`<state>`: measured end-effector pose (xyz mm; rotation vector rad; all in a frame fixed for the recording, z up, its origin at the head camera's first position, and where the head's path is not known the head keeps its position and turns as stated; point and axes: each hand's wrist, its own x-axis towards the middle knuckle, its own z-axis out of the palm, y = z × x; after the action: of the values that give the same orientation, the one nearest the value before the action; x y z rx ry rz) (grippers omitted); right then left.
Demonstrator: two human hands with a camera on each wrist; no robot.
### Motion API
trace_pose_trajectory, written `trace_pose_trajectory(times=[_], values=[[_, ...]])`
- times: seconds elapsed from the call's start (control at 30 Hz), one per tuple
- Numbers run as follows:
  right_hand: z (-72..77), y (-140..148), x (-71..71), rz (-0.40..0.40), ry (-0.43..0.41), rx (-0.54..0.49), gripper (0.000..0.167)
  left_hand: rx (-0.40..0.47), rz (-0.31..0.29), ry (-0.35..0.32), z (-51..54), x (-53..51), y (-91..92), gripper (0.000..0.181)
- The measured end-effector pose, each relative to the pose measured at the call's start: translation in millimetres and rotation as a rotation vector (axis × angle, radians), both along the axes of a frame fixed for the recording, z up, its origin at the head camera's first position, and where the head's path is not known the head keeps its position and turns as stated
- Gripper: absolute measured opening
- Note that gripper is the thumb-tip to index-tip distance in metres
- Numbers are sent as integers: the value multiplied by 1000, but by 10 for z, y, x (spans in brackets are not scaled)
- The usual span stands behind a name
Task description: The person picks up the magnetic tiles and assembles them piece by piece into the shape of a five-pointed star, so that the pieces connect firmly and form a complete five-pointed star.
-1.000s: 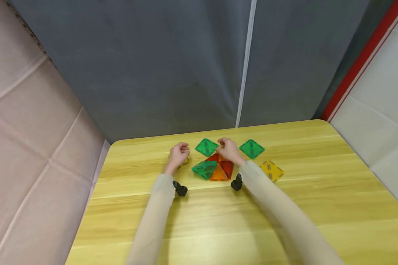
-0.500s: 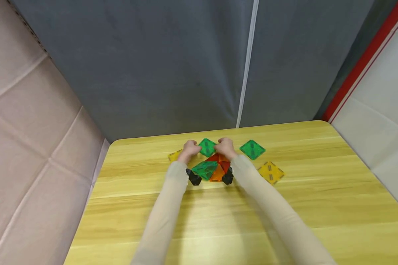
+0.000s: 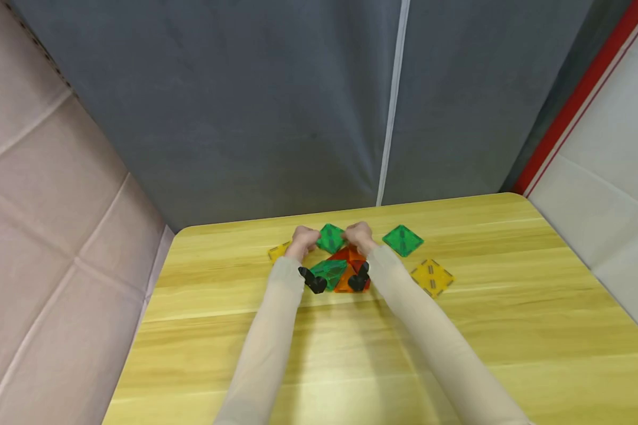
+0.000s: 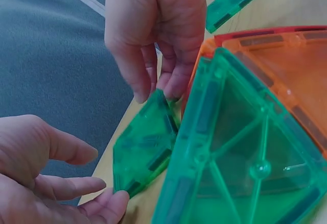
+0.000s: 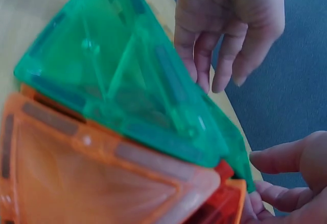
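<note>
A green square magnetic tile point(image 3: 331, 238) lies corner-to-corner between my two hands near the table's far edge. In the left wrist view my left hand point(image 4: 48, 175) touches its near corner with fingertips point(image 4: 120, 198), the thumb held apart from the tile. At the opposite corner my right hand point(image 3: 358, 234) pinches the tile between thumb and fingers, as the right wrist view also shows with the right hand point(image 5: 296, 178) at the tile's edge. Just in front stands a raised shape of joined triangular tiles: a green tile point(image 4: 240, 157), an orange tile point(image 5: 92, 157) and red ones point(image 3: 340, 254).
To the right lie another green tile point(image 3: 402, 240) and a yellow tile point(image 3: 432, 277). Left of my left hand, a second yellow tile point(image 3: 279, 251) is partly covered. The wooden table point(image 3: 202, 330) ends at a grey curtain point(image 3: 271, 130), with pale padded walls on both sides.
My left hand has moved right, away from the left yellow tile, to the green tile's left corner. My right hand has shifted only slightly, and the joined tiles stay in place.
</note>
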<state>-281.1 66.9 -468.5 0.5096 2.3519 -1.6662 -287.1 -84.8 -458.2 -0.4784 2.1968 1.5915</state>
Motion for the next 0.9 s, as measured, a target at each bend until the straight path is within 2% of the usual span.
trace_pose_trajectory(times=[0.07,0.2,0.3,0.4,0.5,0.63,0.7,0.8,0.9], values=[[-34,11,-18,-27,-9,-18,21,11,12,-5,-31,-11,3,42],[-59,28,-28,-47,-28,-115,14,13,27,17,-72,-21,18,37],[-49,28,-28,-26,-42,-183,30,-2,35,34,-83,-24,21,38],[-30,21,-29,-2,-32,-207,31,-9,44,41,-83,-15,7,41],[-8,15,-36,11,-9,-224,30,30,59,48,-76,7,-25,39],[21,33,-48,33,10,-232,33,111,70,40,-51,37,-71,20],[51,49,-43,51,18,-239,35,127,63,35,-30,42,-90,2],[125,83,-24,86,65,-249,35,114,38,69,10,31,-106,20],[213,136,5,136,162,-204,30,86,12,156,63,30,-111,26]])
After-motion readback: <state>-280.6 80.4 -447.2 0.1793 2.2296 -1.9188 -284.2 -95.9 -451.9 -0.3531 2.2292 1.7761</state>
